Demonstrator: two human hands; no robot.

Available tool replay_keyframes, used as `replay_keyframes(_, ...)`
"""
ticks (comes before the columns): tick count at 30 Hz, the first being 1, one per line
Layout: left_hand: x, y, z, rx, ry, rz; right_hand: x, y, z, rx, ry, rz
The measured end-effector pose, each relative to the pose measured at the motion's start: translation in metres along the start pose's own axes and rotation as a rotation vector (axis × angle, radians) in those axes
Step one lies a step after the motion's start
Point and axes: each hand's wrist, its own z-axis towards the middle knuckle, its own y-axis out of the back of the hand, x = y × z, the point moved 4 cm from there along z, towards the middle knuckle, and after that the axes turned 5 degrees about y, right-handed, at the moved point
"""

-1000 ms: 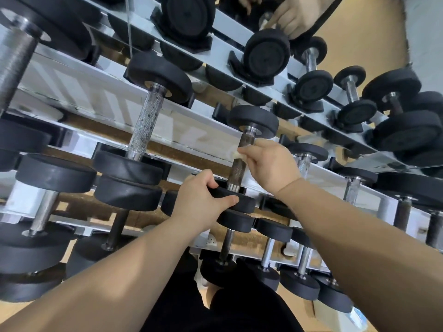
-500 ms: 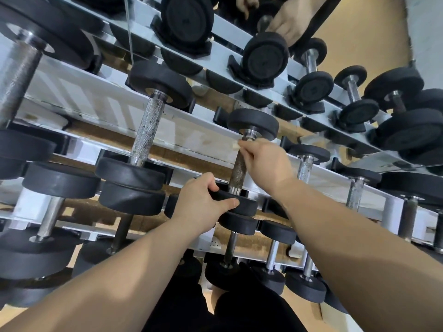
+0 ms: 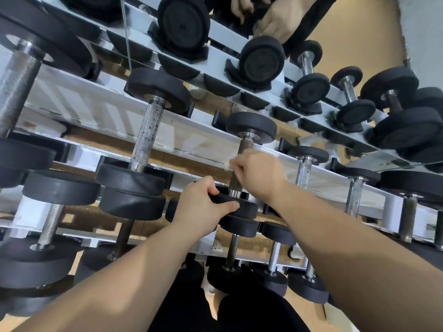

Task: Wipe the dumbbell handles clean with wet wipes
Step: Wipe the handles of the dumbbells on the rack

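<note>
The dumbbell [image 3: 251, 127] being cleaned lies on the middle shelf of the rack [image 3: 96, 104], close to the centre of the view. It runs from its near black end at 6 o'clock to its far black end at roughly 12 o'clock.

The left hand [image 3: 203, 207] grips the near end. Its fingers are curled over the top of the black disc and its thumb is pressed along the front edge.

The right hand [image 3: 261, 173] is closed around the middle of the handle [image 3: 245, 144]. It holds a white wet wipe [image 3: 229, 164] against the metal, and a crumpled corner of the wipe sticks out of the fingers on the 9 o'clock side. This hand is a little blurred. Bare dark metal shows above and below the fist.

At 9 o'clock from this dumbbell sits a larger dumbbell [image 3: 146, 137] whose handle is speckled with dark spots. At 3 o'clock sits a smaller dumbbell [image 3: 303, 168] with a pale handle.

At 12 o'clock, along the top of the view, a mirror [image 3: 359, 32] behind the rack reflects both hands.
</note>
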Motion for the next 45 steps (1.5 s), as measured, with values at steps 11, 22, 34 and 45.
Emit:
replay_keyframes(11, -0.002, 0.003, -0.005, -0.020, 0.001, -0.007, -0.022, 0.008, 0.013, -0.205, -0.085, 0.173)
replay_keyframes(22, -0.007, 0.002, -0.005, -0.077, 0.127, 0.034, -0.038, -0.007, 0.000, -0.351, -0.080, 0.325)
replay_keyframes(34, -0.030, -0.020, -0.041, -0.348, 0.238, 0.269, -0.046, -0.038, -0.010, -0.418, -0.015, 0.839)
replay_keyframes(45, -0.053, -0.040, -0.037, -0.461, 0.328, 0.490, -0.045, -0.069, -0.016, -0.355, -0.016, 1.121)
